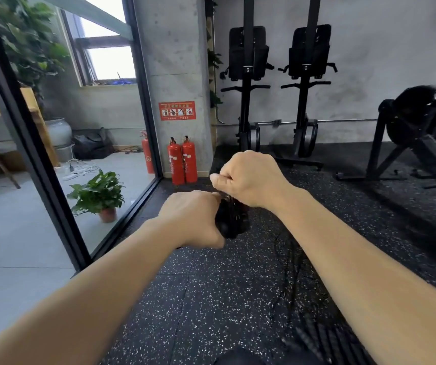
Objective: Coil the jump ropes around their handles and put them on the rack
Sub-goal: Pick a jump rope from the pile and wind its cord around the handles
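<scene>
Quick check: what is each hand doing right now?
Left hand: closed around the black jump rope handles.
Right hand: curled into a fist above them, apparently pinching the thin rope.

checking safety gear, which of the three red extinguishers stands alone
The leftmost extinguisher, seen through the glass; the other two stand paired against the concrete pillar.
</scene>
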Demonstrator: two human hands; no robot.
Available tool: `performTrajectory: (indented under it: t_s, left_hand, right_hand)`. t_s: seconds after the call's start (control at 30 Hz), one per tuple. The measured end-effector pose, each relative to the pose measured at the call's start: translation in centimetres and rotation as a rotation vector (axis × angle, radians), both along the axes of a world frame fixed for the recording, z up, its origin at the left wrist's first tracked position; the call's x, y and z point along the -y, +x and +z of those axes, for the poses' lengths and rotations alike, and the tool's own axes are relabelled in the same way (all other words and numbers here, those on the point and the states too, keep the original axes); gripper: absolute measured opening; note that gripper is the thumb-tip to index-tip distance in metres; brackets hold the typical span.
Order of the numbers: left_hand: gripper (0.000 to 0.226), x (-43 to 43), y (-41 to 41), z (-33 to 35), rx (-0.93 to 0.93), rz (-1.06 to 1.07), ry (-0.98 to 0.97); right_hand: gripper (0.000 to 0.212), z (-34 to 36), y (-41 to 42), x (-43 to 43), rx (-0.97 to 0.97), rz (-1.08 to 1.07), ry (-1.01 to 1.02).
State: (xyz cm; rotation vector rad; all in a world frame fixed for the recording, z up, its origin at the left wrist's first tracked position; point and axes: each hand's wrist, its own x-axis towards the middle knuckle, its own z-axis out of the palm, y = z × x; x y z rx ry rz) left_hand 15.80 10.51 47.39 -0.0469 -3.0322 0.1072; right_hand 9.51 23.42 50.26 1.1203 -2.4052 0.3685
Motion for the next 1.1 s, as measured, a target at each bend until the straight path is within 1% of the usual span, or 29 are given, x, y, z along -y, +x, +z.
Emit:
performTrajectory:
  t_s: [0.13,0.23,0.33,0.37,0.43,0.5,0.57,0.63,0.7,0.77,0.87,0.9,1.0,1.03,1.1]
  left_hand:
    - [0.037,-0.9,0.5,0.3,0.002,-0.167,-0.117]
    - [0.037,-1.1,0.8,0.4,-0.006,-0.237,-0.171]
    - [0.038,-0.9,0.9,0.3,0.011,-0.271,-0.151]
    - [0.040,-0.9,1.0,0.3,0.012,-0.281,-0.134]
    - [0.042,-0.7,1.1,0.2,0.017,-0.305,-0.071]
    - [0.043,-0.6,1.0,0.2,0.027,-0.326,0.026]
    - [0.042,-0.5,1.0,0.3,0.027,-0.351,0.128]
    - [0.041,-0.4,1.1,0.4,0.016,-0.372,0.225]
    - [0.044,-0.4,1.2,0.5,0.002,-0.364,0.286]
    - [0.041,-0.6,1.0,0.3,-0.004,-0.334,0.300]
    - [0.036,-0.7,0.4,-0.1,-0.027,-0.284,0.362]
    - [0.035,-0.5,0.0,-0.3,-0.043,-0.259,0.397]
    - [0.034,-0.1,-0.8,-0.6,-0.056,-0.174,0.469]
    - [0.033,0.0,-1.1,-0.8,-0.050,-0.151,0.478]
    - [0.031,0.5,-1.7,-1.3,-0.055,-0.102,0.519]
  right_hand:
    - [0.056,-0.2,-1.0,-0.6,0.088,0.002,0.010]
    - [0.052,-0.9,-1.7,-1.0,0.270,0.026,-0.080]
    - [0.058,-1.6,-2.0,-1.0,0.479,0.099,-0.205]
    - [0.059,-1.8,-2.0,-1.1,0.548,0.124,-0.247]
    - [0.053,-2.0,-2.0,-1.3,0.676,0.157,-0.311]
    - [0.046,-2.4,-2.0,-1.6,0.790,0.165,-0.374]
    - [0.045,-3.5,-2.3,-2.0,0.906,0.158,-0.453]
    - [0.042,-5.0,-2.6,-2.4,1.004,0.227,-0.530]
    - [0.033,-6.5,-2.8,-2.7,1.054,0.297,-0.614]
    - [0.033,-7.6,-2.6,-2.7,1.099,0.292,-0.720]
    - [0.040,-9.1,-1.8,-2.1,1.182,0.146,-0.860]
    - [0.041,-9.5,-1.4,-1.8,1.185,0.084,-0.869]
    - [0.036,-10.2,-0.4,-1.1,1.209,-0.057,-0.908]
    - [0.036,-10.2,-0.2,-0.9,1.210,-0.081,-0.915]
    - [0.042,-10.5,0.0,-0.8,1.147,-0.095,-0.909]
